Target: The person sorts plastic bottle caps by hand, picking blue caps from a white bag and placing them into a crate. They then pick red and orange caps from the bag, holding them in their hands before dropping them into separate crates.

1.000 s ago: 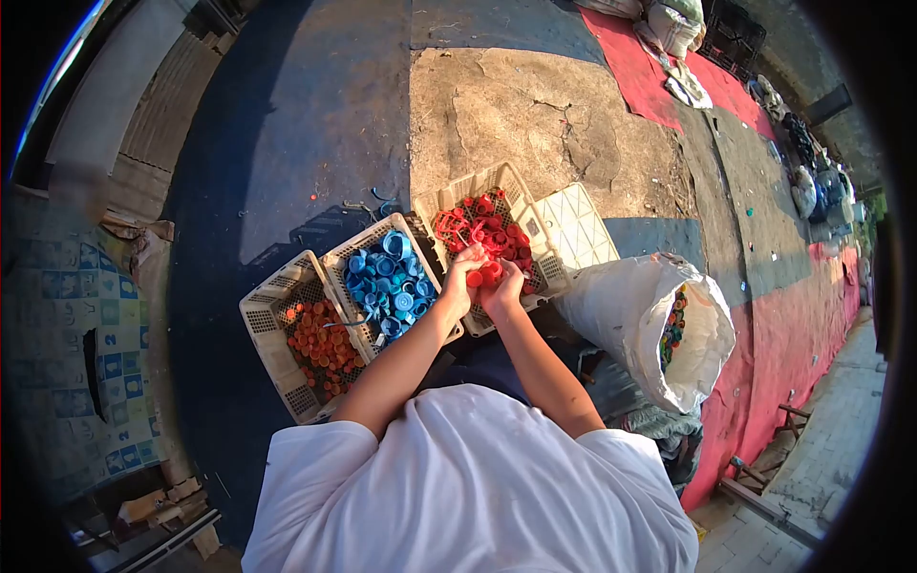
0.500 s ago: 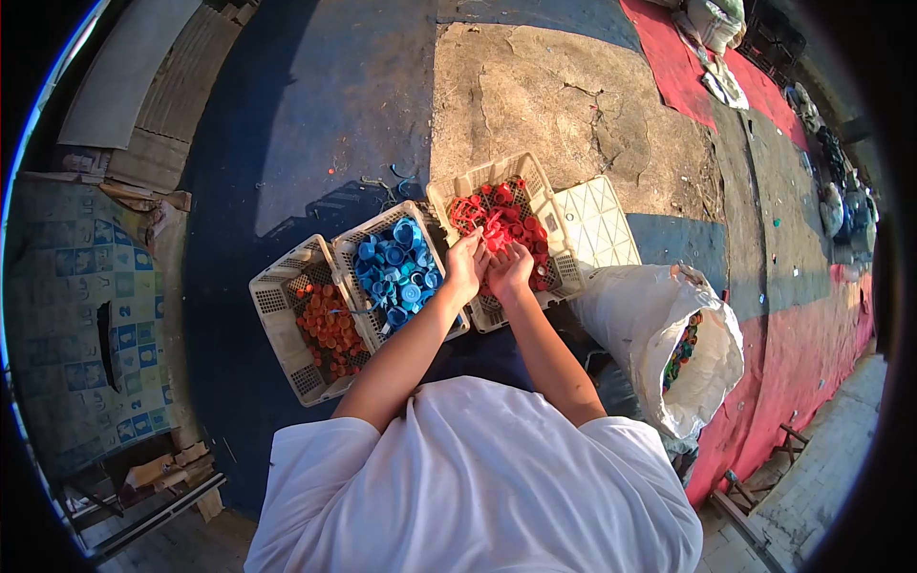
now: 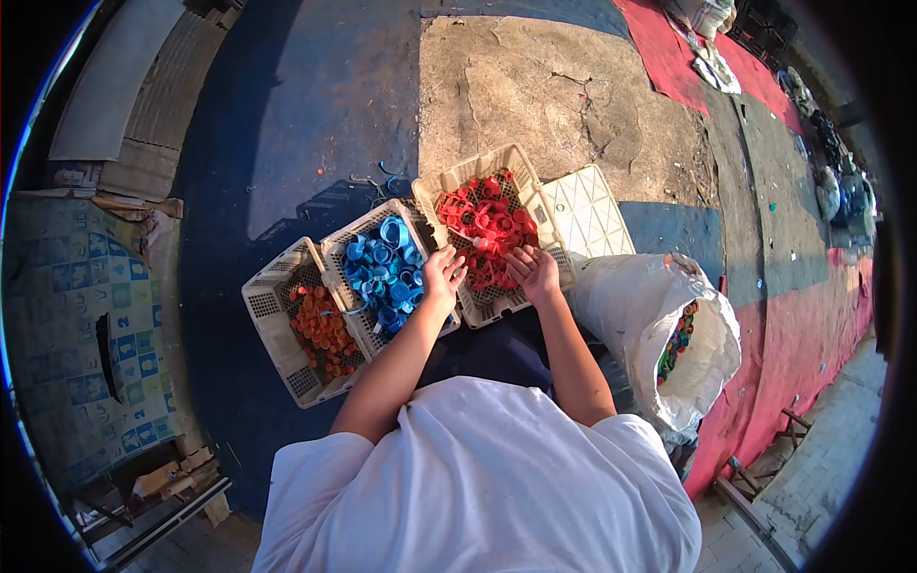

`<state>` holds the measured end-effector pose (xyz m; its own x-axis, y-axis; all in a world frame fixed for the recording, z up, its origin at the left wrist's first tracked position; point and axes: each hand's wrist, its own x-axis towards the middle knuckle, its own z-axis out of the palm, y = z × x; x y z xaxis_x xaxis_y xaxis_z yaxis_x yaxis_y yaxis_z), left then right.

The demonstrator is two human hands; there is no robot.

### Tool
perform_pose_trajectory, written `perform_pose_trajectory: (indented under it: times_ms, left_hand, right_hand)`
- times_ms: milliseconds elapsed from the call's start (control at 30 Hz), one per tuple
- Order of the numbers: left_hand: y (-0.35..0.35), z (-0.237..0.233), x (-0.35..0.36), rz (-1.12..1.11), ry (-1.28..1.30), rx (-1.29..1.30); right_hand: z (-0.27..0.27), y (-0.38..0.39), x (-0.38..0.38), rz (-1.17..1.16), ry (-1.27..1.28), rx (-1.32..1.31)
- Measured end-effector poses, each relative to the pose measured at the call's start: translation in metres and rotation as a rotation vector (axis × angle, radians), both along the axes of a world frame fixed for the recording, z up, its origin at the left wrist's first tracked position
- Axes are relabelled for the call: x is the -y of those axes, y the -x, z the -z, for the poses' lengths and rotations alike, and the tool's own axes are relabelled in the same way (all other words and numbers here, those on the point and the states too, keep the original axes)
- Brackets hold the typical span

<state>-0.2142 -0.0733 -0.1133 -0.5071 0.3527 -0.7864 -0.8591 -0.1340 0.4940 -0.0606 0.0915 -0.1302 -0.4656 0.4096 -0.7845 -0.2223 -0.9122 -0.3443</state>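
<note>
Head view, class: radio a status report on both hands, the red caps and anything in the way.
Left hand, right hand: open, apart. Red caps: heaped in pale crate. No obstruction seen between hands and caps.

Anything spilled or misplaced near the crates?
Yes: a curved blue plastic strip and a small orange-red piece lie loose on the dark blue floor covering, outside the cream plastic crates holding similarly coloured pieces.

Illumination: bright, warm sunlight enters from the right. The crates (image 3: 277, 334) cast a latticed shadow leftward on the blue mat (image 3: 334, 105); the mat's left portion is in deep shade. The shirt (image 3: 478, 477) reads bright, with soft fold shadows. Optics: fisheye distortion bends the outer scene; corners are black, with blue fringing at left. Red caps (image 3: 492, 224) appear clear; right-edge bags (image 3: 845, 205) appear soft.
</note>
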Motion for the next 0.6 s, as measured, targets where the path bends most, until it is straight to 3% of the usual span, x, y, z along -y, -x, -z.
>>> perform_pose_trajectory:
  times_ms: [200, 333, 600]
  left_hand:
    - [-0.016, -0.005, 0.022, 0.079, -0.033, 0.039]
    - [-0.031, -0.019, 0.029, 0.294, -0.075, 0.015]
    - [-0.061, -0.044, 0.019, 0.521, -0.137, 0.057]
  right_hand:
    - [0.003, -0.052, 0.002, -0.036, -0.083, 0.113]
    - [-0.015, -0.08, 0.023, -0.032, -0.162, 0.211]
    - [-0.053, -0.161, 0.102, -0.212, -0.672, 0.495]
